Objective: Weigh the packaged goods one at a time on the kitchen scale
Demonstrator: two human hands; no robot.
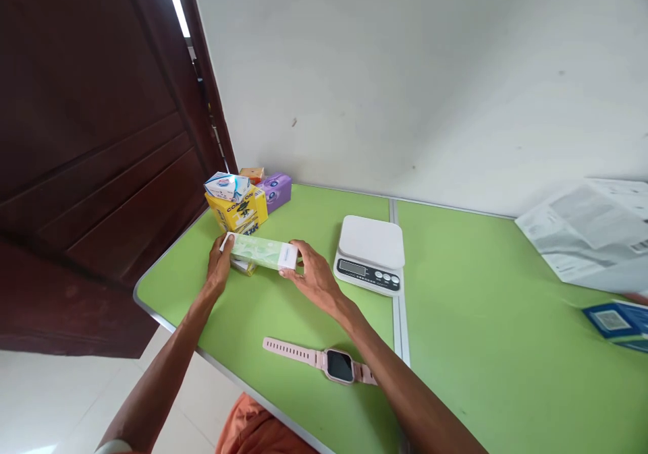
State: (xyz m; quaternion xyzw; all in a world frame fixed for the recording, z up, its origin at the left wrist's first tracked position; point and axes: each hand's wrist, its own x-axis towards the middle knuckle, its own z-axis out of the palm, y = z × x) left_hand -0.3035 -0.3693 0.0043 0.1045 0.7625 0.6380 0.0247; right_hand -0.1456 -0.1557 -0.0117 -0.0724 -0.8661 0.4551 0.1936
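A long, slim box [259, 250], pale green with white ends, is held level above the table between both hands. My left hand [219, 265] grips its left end, the thumb on top. At the opposite end, my right hand [314, 273] has its fingers and thumb around the white part. Behind the held box, a yellow carton [241, 212] carries a white and blue box [227, 187]. Next to them are a purple box [276, 191] and a small orange box [252, 174]. Part of another small yellowish box [244, 266] shows beneath the held one.
A white kitchen scale [371, 243] stands near the seam of the green folding table [486, 326]. A pink smartwatch [339, 365] lies near the front edge. Grey-white packaging [592, 235] and a blue packet [615, 322] are at right. A dark wooden door [96, 137] is at left.
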